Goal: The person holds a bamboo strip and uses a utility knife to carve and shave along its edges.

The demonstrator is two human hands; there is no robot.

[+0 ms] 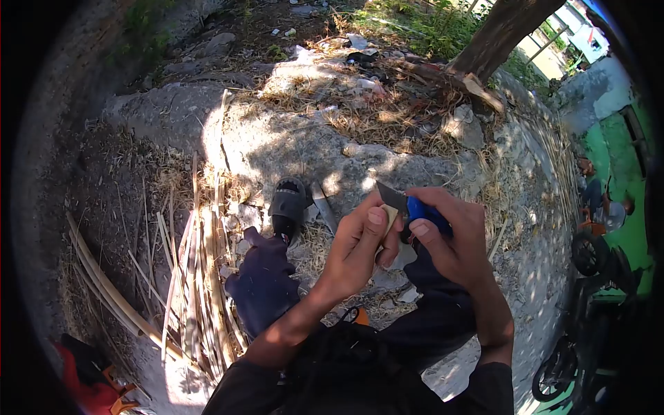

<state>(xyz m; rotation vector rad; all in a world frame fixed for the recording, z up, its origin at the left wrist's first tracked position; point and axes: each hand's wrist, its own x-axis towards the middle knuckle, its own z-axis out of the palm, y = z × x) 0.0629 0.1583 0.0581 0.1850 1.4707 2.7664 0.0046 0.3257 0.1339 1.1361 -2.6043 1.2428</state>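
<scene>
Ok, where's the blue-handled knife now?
Head view, just right of centre: the blue-handled knife is in the right hand, its blade by the pale piece in the left hand.

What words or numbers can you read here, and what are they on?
None can be read.
The blue knife handle in the right hand shows no clear letters.
A tiny reddish mark by the dark shoe is too small to make out.

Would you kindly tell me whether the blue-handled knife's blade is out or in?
Out: the bare blade shows beyond the blue handle held in the right hand.
</scene>
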